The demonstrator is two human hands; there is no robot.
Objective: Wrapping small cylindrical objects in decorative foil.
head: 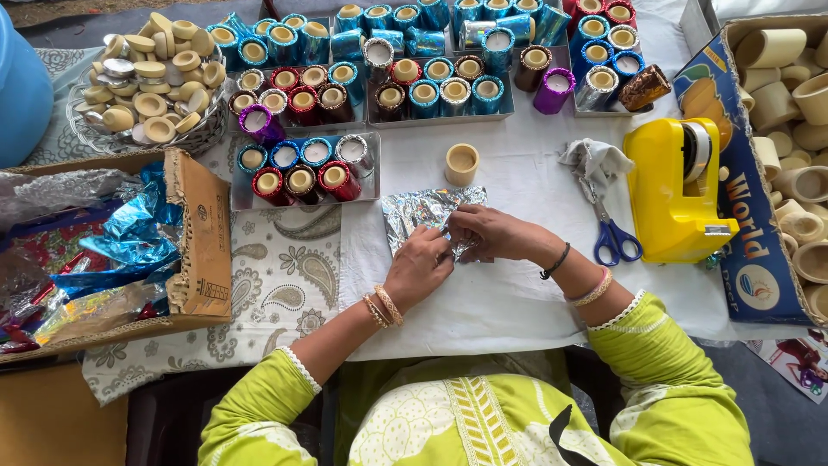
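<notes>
Both hands at centre of white cloth, working one sheet of silver holographic foil. Left hand curled, fingers pinching foil's near edge; right hand curled over foil's right end, fingertips pressed down on it, touching left hand's fingers. What's under the fingers: can't tell, hidden. Foil lies flat-ish, crinkled, just below a bare cream cup standing upright, open end up, apart from foil. Behind cup: shallow trays w/ rows of foil-wrapped cups in red, blue, silver, purple, most upright; a few on their sides. Far left: glass bowl heaped w/ cream lids. Left of hands: cardboard box w/ loose foil sheets, blue, red, silver. Right of hands: blue-handled scissors lying on cloth, crumpled grey rag at their tips. Next right: yellow tape dispenser, roll loaded. Far right: printed carton full of unwrapped cream cups. Blue drum at top-left corner. Bangles on both wrists, green sleeves.
</notes>
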